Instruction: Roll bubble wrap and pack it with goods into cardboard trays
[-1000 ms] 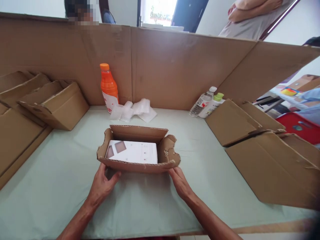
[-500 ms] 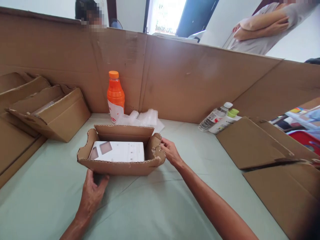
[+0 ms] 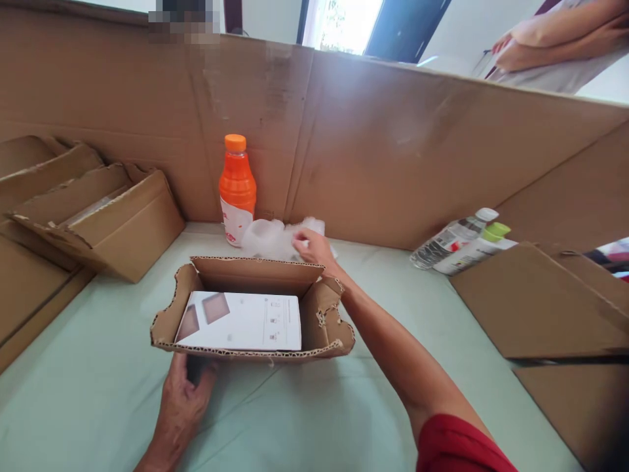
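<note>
An open cardboard box [image 3: 236, 354] stands in front of me with a white printed carton [image 3: 250, 321] lying inside it. My left hand [image 3: 183, 400] is at the box's front left corner, thumb and fingers around it; the fingertips are hidden by the box. Beyond the box's back flap, my right hand [image 3: 314, 249] has its fingers curled together on crumpled, translucent bubble wrap [image 3: 265, 237]. The right forearm passes beside the box's right end. Just left of the wrap stands an orange drink bottle [image 3: 238, 183].
Cardboard boxes [image 3: 122, 229] sit at the left. A clear water bottle [image 3: 449, 242] and a white bottle with a green cap [image 3: 474, 252] lean at the right, near more cardboard [image 3: 531, 308]. A tall cardboard wall [image 3: 393, 157] runs behind. Past it, a person has folded arms [image 3: 555, 49].
My right hand has left the box's right end and moved forward and left onto the bubble wrap. My left hand stays at the box's front left corner. The view has shifted slightly.
</note>
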Tool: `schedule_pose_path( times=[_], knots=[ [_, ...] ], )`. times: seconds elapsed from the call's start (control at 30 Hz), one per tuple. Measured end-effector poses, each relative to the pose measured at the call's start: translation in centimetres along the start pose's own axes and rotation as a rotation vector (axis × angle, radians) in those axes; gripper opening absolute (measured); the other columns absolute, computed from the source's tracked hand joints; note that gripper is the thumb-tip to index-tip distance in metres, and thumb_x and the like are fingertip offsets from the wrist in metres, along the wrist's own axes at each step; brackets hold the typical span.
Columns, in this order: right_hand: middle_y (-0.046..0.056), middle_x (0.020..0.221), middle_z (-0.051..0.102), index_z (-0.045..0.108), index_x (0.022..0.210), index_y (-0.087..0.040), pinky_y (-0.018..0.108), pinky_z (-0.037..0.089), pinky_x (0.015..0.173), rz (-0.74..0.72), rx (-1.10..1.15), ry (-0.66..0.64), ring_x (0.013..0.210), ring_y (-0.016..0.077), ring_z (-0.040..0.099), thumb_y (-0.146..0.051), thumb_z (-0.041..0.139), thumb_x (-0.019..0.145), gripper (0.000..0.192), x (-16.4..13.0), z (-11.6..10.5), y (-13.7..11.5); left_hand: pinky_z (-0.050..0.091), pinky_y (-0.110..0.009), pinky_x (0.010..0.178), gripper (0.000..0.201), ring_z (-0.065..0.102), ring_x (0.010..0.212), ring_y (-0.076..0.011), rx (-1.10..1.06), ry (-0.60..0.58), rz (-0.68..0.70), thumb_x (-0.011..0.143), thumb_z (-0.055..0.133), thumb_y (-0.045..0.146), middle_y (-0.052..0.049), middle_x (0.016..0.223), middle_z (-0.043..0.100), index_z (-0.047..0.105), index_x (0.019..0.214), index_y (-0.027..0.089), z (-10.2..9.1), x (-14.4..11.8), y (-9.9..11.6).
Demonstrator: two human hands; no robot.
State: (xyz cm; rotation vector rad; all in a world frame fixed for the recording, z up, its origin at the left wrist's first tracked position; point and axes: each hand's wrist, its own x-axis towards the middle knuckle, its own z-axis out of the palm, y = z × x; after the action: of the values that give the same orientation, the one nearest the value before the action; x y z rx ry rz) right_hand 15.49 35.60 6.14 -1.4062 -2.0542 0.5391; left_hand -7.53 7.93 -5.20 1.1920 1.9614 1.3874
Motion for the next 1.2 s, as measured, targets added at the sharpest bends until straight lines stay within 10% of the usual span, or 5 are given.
schedule_pose_path(
  times=[0.2, 0.47, 0.67, 0.9, 1.2],
  knots=[
    [-0.005, 0.058, 0.062, 0.057, 0.115, -0.016, 0.027, 0.047, 0.056, 0.43, 0.659, 0.202, 0.054, 0.0135, 0.058, -0.041, 0.071, 0.075, 0.049, -14.9, -8.2, 3.9, 0.055, -0.033, 0.072, 0.05, 0.064, 0.082, -0.0229, -0.034, -0.044, -0.067, 0.074, 0.068, 0.049, -0.006, 0.094, 0.068, 0.059, 0.113, 0.019, -0.5, 0.1, 0.8],
    [-0.001, 0.071, 0.068, 0.058, 0.113, -0.018, 0.023, 0.049, 0.051, 0.88, 1.018, 0.069, 0.06, 0.0142, 0.066, -0.038, 0.082, 0.068, 0.055, -32.4, -6.2, 1.9, 0.053, -0.047, 0.093, 0.059, 0.063, 0.094, -0.0264, -0.022, 0.011, -0.053, 0.071, 0.071, 0.04, -0.008, 0.103, 0.065, 0.055, 0.122, 0.015, -1.1, 0.2, 2.4],
    [-0.005, 0.071, 0.066, 0.033, 0.153, -0.019, 0.025, 0.047, 0.053, 0.799, 0.975, 0.095, 0.057, 0.0129, 0.062, -0.042, 0.082, 0.073, 0.097, -35.8, -5.6, 0.3, 0.037, -0.057, 0.115, 0.085, 0.048, 0.137, -0.0362, 0.151, 0.228, 0.31, 0.083, 0.07, 0.034, -0.014, 0.155, 0.045, 0.03, 0.157, 0.023, -3.4, -6.1, 6.7],
    [-0.001, 0.061, 0.065, 0.071, 0.108, -0.016, 0.027, 0.045, 0.061, 0.746, 1.0, -0.024, 0.058, 0.0135, 0.06, -0.048, 0.08, 0.074, 0.048, -37.8, -5.3, -1.1, 0.043, -0.053, 0.113, 0.079, 0.038, 0.148, -0.0336, 0.285, -0.553, 0.859, 0.086, 0.055, 0.009, -0.016, 0.159, 0.04, 0.027, 0.158, 0.027, 0.7, -13.0, 7.9],
    [0.005, 0.079, 0.072, 0.066, 0.116, -0.018, 0.026, 0.044, 0.058, 0.737, 1.14, -0.162, 0.058, 0.0129, 0.061, -0.057, 0.076, 0.079, 0.054, -41.2, -5.6, -1.4, 0.057, -0.035, 0.079, 0.052, 0.069, 0.085, -0.0204, 0.053, -0.722, 0.7, 0.088, 0.046, 0.007, -0.007, 0.094, 0.074, 0.055, 0.137, 0.022, 5.0, -14.0, 7.8]
  ],
)
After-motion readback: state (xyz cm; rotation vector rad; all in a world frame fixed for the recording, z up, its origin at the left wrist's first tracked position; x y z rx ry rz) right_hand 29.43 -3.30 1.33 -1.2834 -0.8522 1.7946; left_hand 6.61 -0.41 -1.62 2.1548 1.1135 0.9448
